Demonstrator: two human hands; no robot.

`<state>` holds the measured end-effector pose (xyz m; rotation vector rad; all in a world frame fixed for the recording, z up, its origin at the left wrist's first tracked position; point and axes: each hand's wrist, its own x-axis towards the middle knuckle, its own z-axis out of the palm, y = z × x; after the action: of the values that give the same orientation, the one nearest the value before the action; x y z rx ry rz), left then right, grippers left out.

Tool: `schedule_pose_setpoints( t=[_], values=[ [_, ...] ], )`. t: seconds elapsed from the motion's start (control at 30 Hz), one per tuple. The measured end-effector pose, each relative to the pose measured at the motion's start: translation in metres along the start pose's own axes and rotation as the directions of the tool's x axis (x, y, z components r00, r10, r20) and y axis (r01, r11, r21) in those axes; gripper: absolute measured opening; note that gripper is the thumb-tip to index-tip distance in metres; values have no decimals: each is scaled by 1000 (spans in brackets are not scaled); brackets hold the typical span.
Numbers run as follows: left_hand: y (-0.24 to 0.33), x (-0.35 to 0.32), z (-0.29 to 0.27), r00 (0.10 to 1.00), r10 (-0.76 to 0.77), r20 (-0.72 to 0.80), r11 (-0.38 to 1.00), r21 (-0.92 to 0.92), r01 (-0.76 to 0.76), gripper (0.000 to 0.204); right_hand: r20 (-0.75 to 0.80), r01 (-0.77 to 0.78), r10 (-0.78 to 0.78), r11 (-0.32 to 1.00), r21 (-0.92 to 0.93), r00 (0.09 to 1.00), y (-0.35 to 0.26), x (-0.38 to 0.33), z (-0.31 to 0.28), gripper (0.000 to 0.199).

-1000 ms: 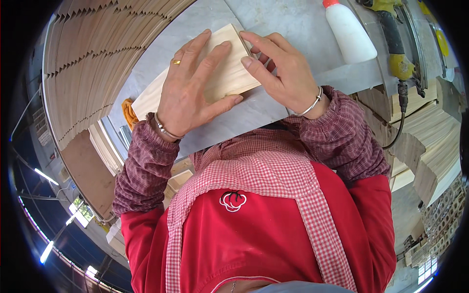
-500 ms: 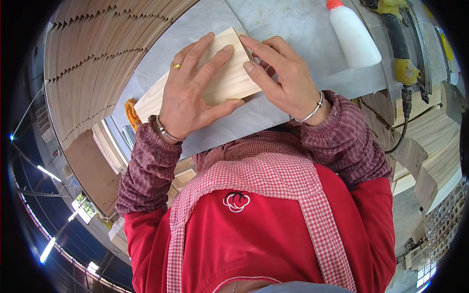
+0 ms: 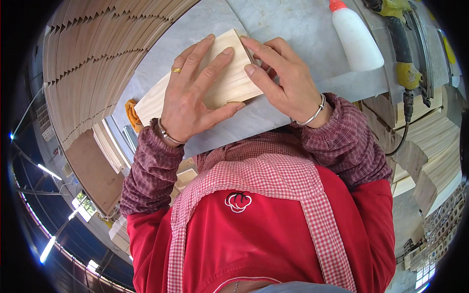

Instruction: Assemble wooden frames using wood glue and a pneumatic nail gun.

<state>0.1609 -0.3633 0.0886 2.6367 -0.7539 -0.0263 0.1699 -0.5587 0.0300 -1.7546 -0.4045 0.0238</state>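
Observation:
A pale wooden board lies slantwise on the grey worktop. My left hand spans it, with the long fingers spread over its top face and the thumb along its near edge. At the board's right end, my right hand has its index fingertip at the far corner and its thumb against the end edge. The other right fingers curl behind the thumb, and what they touch there is partly hidden. A darker line runs along that end, and I cannot make out whether a separate strip sits against it.
Tall stacks of notched wooden pieces rise at the left. A white squeeze bottle with a red cap stands at the far right, beside a yellow-and-black air tool with a hose. An orange cloth lies at the left; more wood is stacked lower right.
Both hands keep their hold on the board, with only slight finger shifts. The whole view has moved a little; the bottle and air tool appear slightly lower and further right.

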Motion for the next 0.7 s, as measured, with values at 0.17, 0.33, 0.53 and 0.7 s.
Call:
schedule_pose_setpoints(
  t=[0.17, 0.33, 0.53, 0.7],
  values=[
    [-1, -1, 1, 1000, -1, -7, 1000, 1, 1, 73, -23, 33, -33, 999, -16, 999, 2, -1, 3, 37],
    [0, 0, 6, 999, 1, -42, 1000, -8, -1, 74, -52, 46, -46, 999, -16, 998, 4, -2, 5, 36],
    [1, 1, 4, 999, 0, -46, 1000, -9, 0, 78, -4, -81, 83, 985, 154, 997, 6, -1, -2, 31],
    [0, 1, 6, 999, -7, -45, 1000, -27, 5, 78, -23, -110, 122, 948, 298, 992, 18, -28, -8, 27]
  ],
)
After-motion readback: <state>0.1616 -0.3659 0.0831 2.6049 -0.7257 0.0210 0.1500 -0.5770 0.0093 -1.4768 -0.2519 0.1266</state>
